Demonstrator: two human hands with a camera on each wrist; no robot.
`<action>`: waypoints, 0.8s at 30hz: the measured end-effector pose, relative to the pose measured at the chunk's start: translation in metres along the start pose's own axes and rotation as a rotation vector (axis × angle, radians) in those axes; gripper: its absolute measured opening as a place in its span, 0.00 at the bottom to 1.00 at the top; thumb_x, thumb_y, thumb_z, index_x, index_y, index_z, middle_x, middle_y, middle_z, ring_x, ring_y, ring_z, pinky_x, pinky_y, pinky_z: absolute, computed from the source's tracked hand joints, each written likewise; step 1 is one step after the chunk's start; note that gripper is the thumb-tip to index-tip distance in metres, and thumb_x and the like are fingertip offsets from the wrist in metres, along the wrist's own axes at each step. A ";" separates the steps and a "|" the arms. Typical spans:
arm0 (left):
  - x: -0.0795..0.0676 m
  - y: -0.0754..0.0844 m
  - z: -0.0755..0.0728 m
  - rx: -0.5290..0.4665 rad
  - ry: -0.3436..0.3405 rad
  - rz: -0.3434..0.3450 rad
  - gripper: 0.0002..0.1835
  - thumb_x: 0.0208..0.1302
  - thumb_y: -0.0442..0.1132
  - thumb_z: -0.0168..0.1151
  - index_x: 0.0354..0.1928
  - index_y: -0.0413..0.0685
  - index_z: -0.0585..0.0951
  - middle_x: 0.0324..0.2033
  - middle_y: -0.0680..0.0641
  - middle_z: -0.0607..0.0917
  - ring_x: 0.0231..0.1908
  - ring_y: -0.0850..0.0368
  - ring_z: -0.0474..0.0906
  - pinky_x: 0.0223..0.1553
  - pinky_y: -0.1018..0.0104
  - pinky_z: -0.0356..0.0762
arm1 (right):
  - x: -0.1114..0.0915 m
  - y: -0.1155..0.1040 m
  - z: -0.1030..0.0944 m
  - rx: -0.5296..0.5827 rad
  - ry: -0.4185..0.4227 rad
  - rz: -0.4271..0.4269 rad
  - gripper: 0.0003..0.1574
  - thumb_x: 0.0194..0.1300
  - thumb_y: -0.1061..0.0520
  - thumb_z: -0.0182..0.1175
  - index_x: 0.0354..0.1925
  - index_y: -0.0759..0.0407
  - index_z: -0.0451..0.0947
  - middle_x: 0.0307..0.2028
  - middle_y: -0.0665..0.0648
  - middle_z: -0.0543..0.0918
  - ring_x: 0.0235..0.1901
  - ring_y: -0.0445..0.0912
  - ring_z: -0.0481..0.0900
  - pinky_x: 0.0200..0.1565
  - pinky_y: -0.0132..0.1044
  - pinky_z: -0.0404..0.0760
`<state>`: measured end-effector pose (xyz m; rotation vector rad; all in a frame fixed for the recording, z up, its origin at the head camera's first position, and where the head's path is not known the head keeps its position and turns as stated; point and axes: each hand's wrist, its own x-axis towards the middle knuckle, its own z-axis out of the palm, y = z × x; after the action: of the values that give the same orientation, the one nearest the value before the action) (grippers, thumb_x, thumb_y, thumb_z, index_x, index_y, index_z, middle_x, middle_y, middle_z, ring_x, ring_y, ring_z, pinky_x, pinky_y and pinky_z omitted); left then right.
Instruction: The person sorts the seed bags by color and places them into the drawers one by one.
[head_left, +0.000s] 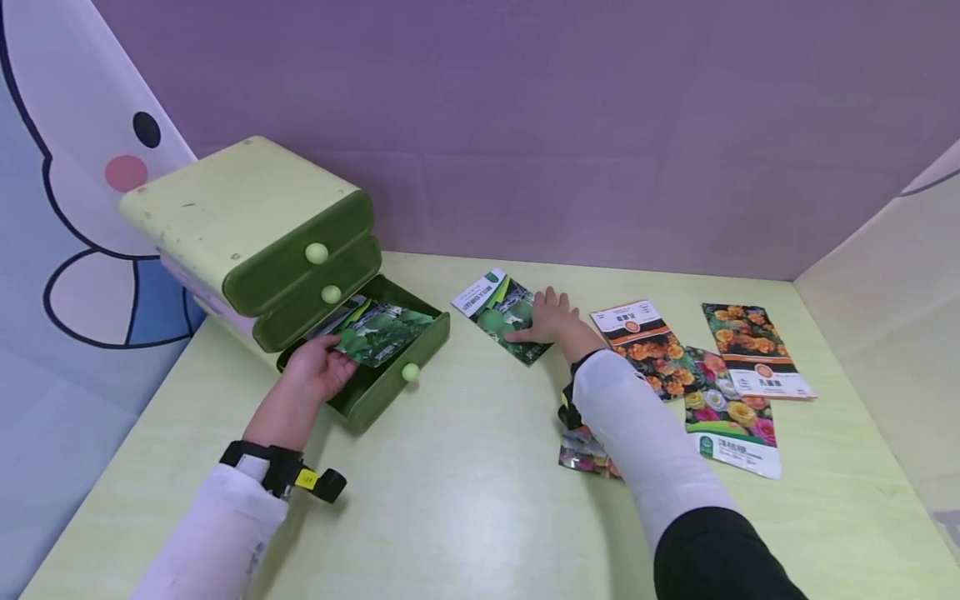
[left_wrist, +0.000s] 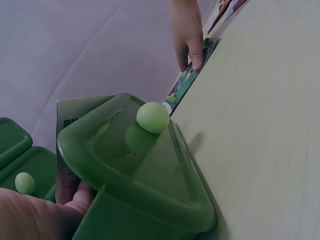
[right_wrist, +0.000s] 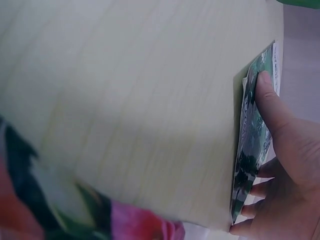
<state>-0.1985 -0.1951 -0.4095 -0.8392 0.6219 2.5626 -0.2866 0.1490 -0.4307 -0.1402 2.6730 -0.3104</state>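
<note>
A green seed packet (head_left: 384,333) lies tilted in the pulled-out bottom drawer (head_left: 393,397) of a small cabinet. My left hand (head_left: 321,368) pinches this packet by its near left edge, the thumb on its printed face. On the table to the right of the drawer lies another green seed packet (head_left: 491,310) with a white label end. My right hand (head_left: 553,321) rests over its right side, fingers spread and thumb (right_wrist: 267,92) on the printed face. In the left wrist view the drawer front hides part of the left hand's packet.
The cream cabinet (head_left: 247,208) has two upper drawers pushed in, with round knobs. Orange-flower packets (head_left: 648,346) (head_left: 757,350) and a mixed-rose packet (head_left: 731,412) lie to the right. Another packet (head_left: 588,454) is partly under the right forearm. A purple wall (head_left: 562,167) stands behind.
</note>
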 end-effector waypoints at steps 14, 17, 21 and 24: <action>0.002 0.000 0.008 0.006 0.035 0.001 0.26 0.74 0.39 0.31 0.71 0.54 0.44 0.68 0.54 0.53 0.67 0.64 0.46 0.66 0.72 0.44 | -0.001 -0.001 0.001 0.004 0.007 0.006 0.70 0.52 0.27 0.55 0.70 0.69 0.35 0.71 0.69 0.36 0.68 0.64 0.32 0.67 0.61 0.43; -0.005 -0.002 0.011 0.069 0.028 0.015 0.25 0.74 0.39 0.31 0.70 0.54 0.45 0.66 0.53 0.56 0.67 0.63 0.46 0.65 0.72 0.51 | -0.001 -0.001 0.001 -0.004 0.009 0.006 0.70 0.51 0.26 0.55 0.70 0.69 0.36 0.71 0.70 0.36 0.68 0.64 0.32 0.67 0.61 0.44; -0.012 -0.004 0.013 0.136 0.013 0.038 0.17 0.73 0.38 0.35 0.62 0.50 0.55 0.50 0.51 0.68 0.62 0.63 0.57 0.50 0.70 0.73 | 0.000 -0.001 0.001 -0.002 0.011 0.004 0.70 0.52 0.26 0.55 0.70 0.69 0.36 0.71 0.70 0.36 0.68 0.64 0.32 0.67 0.61 0.43; -0.016 -0.007 0.018 0.169 0.028 0.073 0.14 0.73 0.37 0.36 0.58 0.49 0.58 0.50 0.49 0.68 0.60 0.61 0.59 0.48 0.66 0.73 | 0.000 0.000 0.000 0.003 0.012 0.003 0.70 0.52 0.27 0.55 0.70 0.69 0.36 0.71 0.70 0.36 0.68 0.64 0.32 0.67 0.61 0.43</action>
<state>-0.1918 -0.1838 -0.3890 -0.8093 0.8794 2.5224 -0.2868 0.1487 -0.4311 -0.1345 2.6844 -0.3151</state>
